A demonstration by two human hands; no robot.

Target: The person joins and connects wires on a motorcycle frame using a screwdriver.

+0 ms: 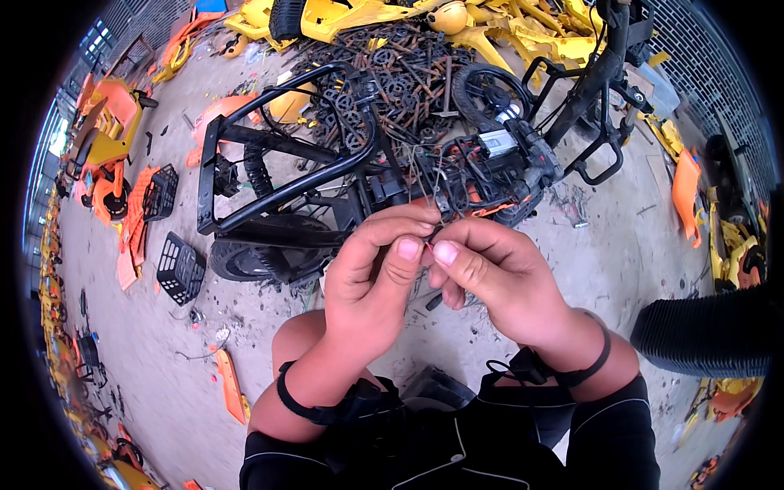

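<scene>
My left hand [371, 278] and my right hand [494, 278] meet in the middle of the view, fingertips pinched together on a thin red wire [428, 245]. The wire runs up toward a bundle of thin wires [425, 175] coming from a stripped black scooter frame [327, 175] lying on its side just beyond my hands. Both wrists wear black straps. A grey box-like unit [498, 140] sits in the frame's tangle of cables at the right.
A heap of rusty metal parts [408, 73] and yellow plastic panels [490, 24] lies behind the frame. Black baskets [180, 265] and orange panels [106, 139] lie left on the concrete floor. A black ribbed piece [702, 331] is at the right.
</scene>
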